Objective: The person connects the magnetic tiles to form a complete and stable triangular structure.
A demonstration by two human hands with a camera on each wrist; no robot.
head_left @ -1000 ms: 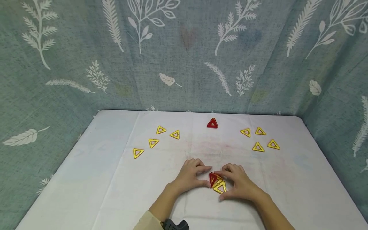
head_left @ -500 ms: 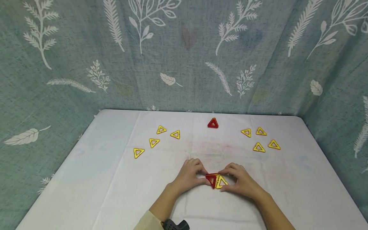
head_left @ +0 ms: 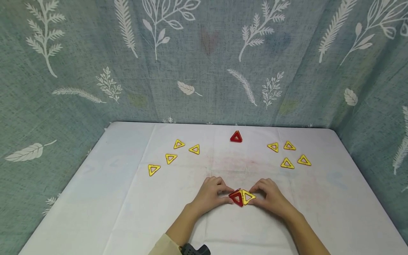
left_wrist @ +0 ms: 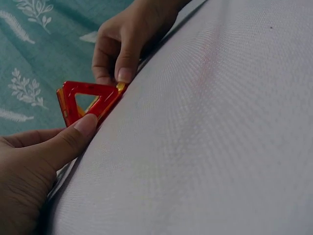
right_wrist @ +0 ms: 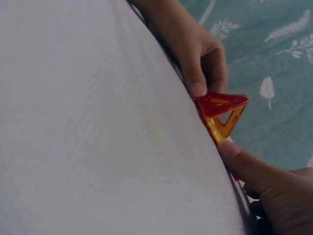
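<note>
A red triangular magnetic tile stands tilted against other tiles in a small raised shape, near the front middle of the table. Joined along its right side is a yellow triangular tile. My left hand pinches the red side between thumb and fingers; in the left wrist view the thumb presses the red frame. From the right, my right hand pinches the outer corner of the yellow tile. The right wrist view shows the red face leaning over an orange-yellow one. The tiles' undersides are hidden.
Several loose yellow triangles lie at the back left, and several more at the back right. A red pyramid-like piece stands at the back centre. Patterned curtain surrounds the white-covered table.
The joined tiles have turned and risen into a raised shape, with the yellow tile now at the right. Both hands have closed in on it; the right hand's grip has shifted to the yellow corner.
</note>
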